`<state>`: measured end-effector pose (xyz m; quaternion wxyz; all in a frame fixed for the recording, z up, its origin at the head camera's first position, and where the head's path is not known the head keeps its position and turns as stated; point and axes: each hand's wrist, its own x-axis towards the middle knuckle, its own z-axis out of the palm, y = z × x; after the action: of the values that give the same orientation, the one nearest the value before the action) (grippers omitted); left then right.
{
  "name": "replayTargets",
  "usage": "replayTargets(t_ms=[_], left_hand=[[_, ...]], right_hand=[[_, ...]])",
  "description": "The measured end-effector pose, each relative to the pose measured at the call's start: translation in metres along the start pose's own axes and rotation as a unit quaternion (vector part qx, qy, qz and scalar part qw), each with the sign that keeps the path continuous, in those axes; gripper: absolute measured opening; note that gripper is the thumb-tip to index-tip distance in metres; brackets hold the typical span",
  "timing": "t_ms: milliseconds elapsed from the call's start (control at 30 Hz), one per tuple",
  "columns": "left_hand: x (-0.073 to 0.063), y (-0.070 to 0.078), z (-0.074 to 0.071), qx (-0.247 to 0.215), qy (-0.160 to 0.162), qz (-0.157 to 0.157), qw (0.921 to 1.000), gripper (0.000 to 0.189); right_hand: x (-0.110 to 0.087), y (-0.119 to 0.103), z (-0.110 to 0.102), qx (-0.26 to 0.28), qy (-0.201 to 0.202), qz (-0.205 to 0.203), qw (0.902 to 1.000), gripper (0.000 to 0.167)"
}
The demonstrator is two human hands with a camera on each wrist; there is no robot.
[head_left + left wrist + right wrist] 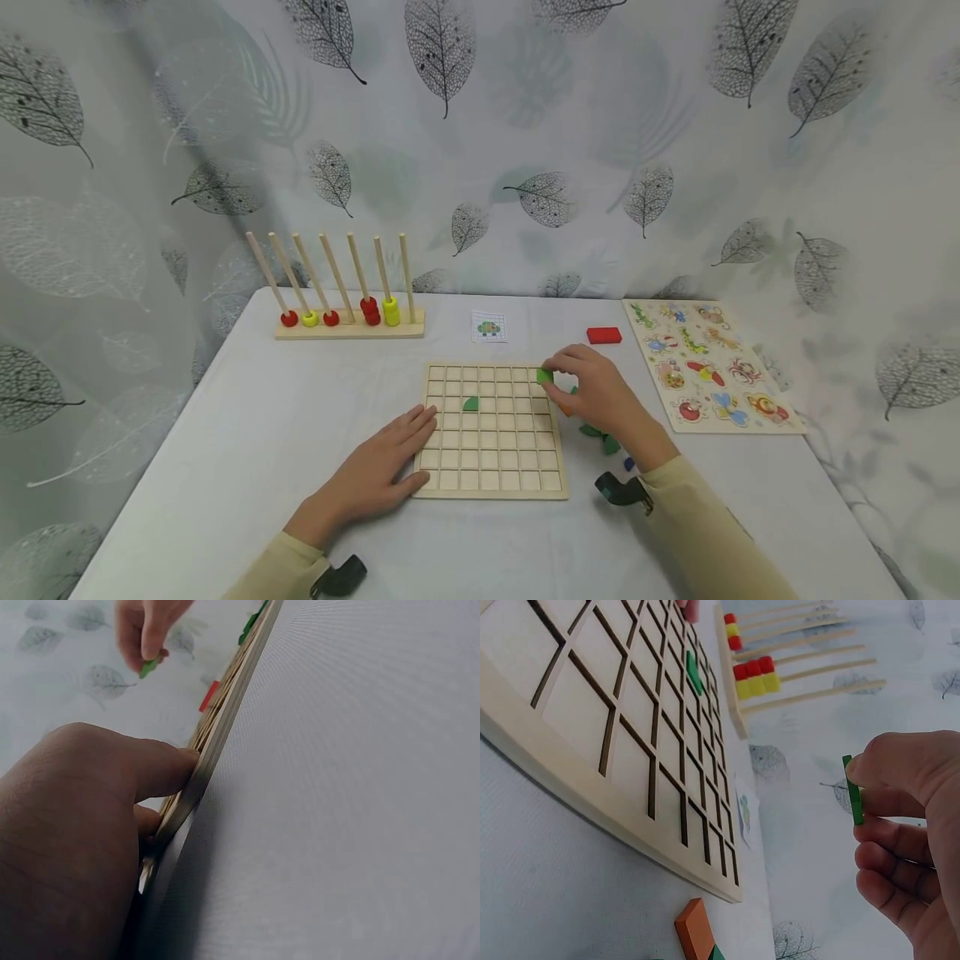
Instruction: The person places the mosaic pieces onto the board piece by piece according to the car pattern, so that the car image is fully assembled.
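Pinching green tile (pixel 544 376): right hand (pixel 596 392); left hand (pixel 375 462), thumb apart; white table (pixel 262 417), leafy backdrop (pixel 495 133)

The head camera looks forward and down from above, far enough back to see the board (pixel 489 460), left hand (pixel 382 462) and right hand (pixel 596 396). The left wrist camera is low, tipped, very near the board's edge. The right wrist camera, tipped too, looks across the board. It and the head camera share the rack (pixel 345 332).
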<state>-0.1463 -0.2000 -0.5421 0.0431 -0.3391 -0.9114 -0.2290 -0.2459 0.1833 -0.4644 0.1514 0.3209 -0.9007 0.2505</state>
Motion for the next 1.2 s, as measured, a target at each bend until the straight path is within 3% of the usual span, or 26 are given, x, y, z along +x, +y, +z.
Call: replayTargets(t_ms=[1200], left_hand=[[0.001, 0.0, -0.001, -0.003, 0.0, -0.001, 1.0, 0.077]], right_hand=[[0.027, -0.031, 0.03, 0.043, -0.065, 0.008, 0.9969, 0.018]])
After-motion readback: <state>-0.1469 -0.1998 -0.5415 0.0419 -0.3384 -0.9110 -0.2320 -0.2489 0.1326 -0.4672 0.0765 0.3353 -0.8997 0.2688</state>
